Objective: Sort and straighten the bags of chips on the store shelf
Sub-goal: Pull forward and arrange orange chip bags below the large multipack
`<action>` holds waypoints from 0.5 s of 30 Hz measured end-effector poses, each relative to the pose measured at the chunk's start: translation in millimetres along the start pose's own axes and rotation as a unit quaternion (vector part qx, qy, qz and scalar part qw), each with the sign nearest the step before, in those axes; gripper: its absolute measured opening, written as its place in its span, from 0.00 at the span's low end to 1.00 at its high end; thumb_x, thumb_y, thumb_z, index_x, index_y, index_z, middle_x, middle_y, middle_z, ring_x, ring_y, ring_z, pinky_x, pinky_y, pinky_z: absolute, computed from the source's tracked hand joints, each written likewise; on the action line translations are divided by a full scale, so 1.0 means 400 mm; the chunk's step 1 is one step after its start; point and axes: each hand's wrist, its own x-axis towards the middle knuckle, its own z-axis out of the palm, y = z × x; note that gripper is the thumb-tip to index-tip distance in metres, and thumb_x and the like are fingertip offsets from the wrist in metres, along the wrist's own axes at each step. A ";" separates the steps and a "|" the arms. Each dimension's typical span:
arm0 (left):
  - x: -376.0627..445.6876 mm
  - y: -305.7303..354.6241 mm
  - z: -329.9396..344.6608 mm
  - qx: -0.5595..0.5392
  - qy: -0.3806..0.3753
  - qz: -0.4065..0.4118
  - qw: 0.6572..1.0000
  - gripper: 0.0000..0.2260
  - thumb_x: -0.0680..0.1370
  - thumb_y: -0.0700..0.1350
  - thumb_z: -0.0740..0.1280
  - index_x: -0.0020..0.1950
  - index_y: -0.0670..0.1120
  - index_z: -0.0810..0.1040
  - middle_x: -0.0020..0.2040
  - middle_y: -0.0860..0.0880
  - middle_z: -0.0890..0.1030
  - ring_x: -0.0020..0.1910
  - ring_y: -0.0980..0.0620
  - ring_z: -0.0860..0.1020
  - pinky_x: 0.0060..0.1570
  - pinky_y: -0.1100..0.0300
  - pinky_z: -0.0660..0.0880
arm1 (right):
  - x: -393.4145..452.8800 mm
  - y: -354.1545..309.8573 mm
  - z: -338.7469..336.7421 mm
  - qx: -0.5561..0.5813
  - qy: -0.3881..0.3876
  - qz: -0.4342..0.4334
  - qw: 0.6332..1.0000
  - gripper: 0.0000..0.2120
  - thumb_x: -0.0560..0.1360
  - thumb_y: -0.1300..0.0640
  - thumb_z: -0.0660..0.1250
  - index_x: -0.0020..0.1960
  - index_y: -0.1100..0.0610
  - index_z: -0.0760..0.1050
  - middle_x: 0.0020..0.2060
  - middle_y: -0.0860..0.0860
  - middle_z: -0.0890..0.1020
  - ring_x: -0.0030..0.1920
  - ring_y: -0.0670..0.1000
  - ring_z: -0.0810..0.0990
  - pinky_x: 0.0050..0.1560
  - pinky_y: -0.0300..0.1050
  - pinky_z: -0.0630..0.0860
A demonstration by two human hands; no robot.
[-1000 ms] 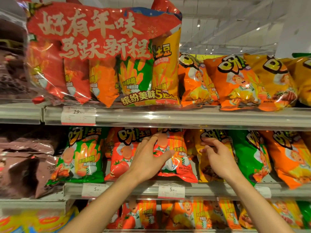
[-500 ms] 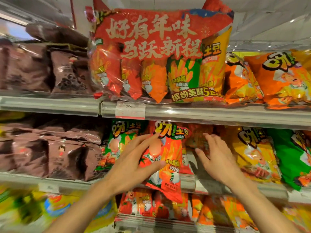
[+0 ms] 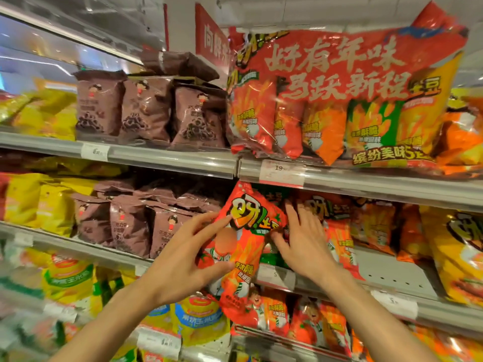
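Head view: left hand (image 3: 180, 262) pinches red tomato chip bag (image 3: 236, 246) — long axis tilted, bottom overhanging middle shelf (image 3: 392, 291); right hand (image 3: 303, 244) open, touching its right edge.

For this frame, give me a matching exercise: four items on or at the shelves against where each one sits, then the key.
Items:
1. red chip bag
2. big multipack
3. brown bags
4. right hand

Places:
A. top shelf, left of the multipack
B. held by the left hand in front of the middle shelf
C. top shelf, above the price tag
D. resting on the bags on the middle shelf

Pairs: 1-B, 2-C, 3-A, 4-D
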 end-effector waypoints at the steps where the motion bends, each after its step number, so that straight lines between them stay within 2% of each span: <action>1: -0.006 -0.009 -0.008 0.007 -0.001 0.002 1.000 0.35 0.71 0.67 0.69 0.76 0.68 0.61 0.75 0.61 0.62 0.75 0.62 0.60 0.73 0.57 0.63 | 0.004 -0.009 0.006 0.004 -0.012 -0.005 1.000 0.37 0.80 0.38 0.55 0.80 0.56 0.48 0.77 0.60 0.57 0.77 0.59 0.52 0.77 0.56 0.51; 5: -0.035 -0.065 -0.046 0.032 0.005 -0.009 0.999 0.34 0.72 0.69 0.68 0.76 0.67 0.61 0.74 0.61 0.63 0.74 0.62 0.62 0.72 0.56 0.64 | 0.025 -0.039 0.031 0.044 -0.039 0.002 0.998 0.40 0.79 0.35 0.56 0.79 0.57 0.47 0.74 0.59 0.59 0.76 0.60 0.54 0.76 0.53 0.56; 9: -0.048 -0.115 -0.069 0.028 0.041 -0.052 0.997 0.35 0.70 0.68 0.68 0.76 0.67 0.62 0.72 0.60 0.65 0.72 0.59 0.65 0.70 0.56 0.66 | 0.048 -0.091 0.058 0.062 -0.047 0.049 0.996 0.44 0.74 0.28 0.57 0.77 0.56 0.51 0.68 0.61 0.63 0.70 0.63 0.63 0.70 0.56 0.65; 15: -0.059 -0.148 -0.058 -0.009 0.094 -0.092 0.991 0.34 0.71 0.65 0.71 0.75 0.64 0.65 0.70 0.62 0.66 0.70 0.63 0.66 0.68 0.60 0.65 | 0.063 -0.136 0.096 0.094 -0.064 0.108 0.988 0.51 0.66 0.25 0.66 0.76 0.53 0.51 0.68 0.59 0.60 0.67 0.64 0.65 0.64 0.58 0.70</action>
